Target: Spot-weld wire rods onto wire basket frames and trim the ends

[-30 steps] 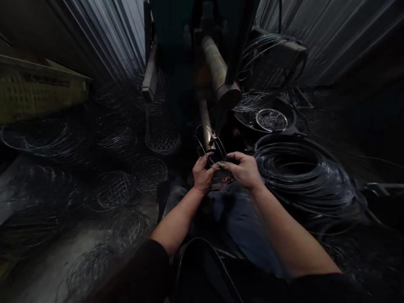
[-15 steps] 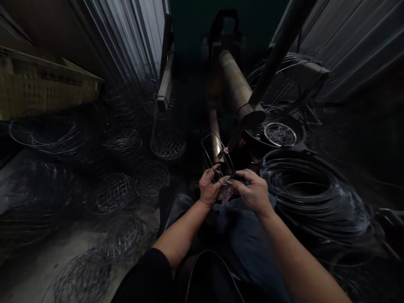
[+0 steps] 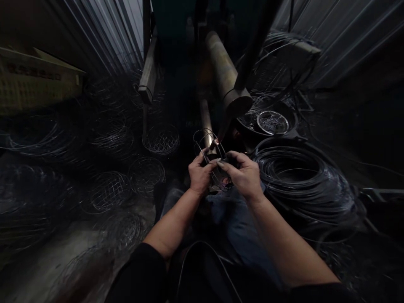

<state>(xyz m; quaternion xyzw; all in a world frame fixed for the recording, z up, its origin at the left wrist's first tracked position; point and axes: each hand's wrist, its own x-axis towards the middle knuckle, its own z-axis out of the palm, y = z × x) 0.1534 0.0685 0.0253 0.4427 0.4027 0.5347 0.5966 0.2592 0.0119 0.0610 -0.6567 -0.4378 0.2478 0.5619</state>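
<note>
The left hand (image 3: 199,174) is curled shut around one side of a round wire cage (image 3: 210,152), and the right hand (image 3: 242,174) is curled shut around the other side. The two hands are close together, and their fingertips nearly meet on the wires. The cage sits at 12 o'clock, just above the hands. A thin metal pipe (image 3: 205,118) goes down into it, and the pointed tip of a thick metal welder arm (image 3: 229,86) touches or almost touches its top wires, with a small orange glow there. Blue jeans (image 3: 240,223) show under the hands at 6 o'clock. Moving left to right, a yellow-brown cardboard box (image 3: 34,80) stands at 10 o'clock. Many wire baskets (image 3: 105,192) lie on the gray concrete floor (image 3: 41,256) from 8 to 11 o'clock, and one (image 3: 160,139) sits close to the cage. A ridged metal wall (image 3: 104,33) rises behind them, beside a wooden post (image 3: 147,69). At 1 o'clock, a black pan (image 3: 249,126) holds a round wire ring (image 3: 272,122). At 2 o'clock, a big coil of black wire (image 3: 303,176) lies near the right hand, below another ridged metal wall (image 3: 350,33).
</note>
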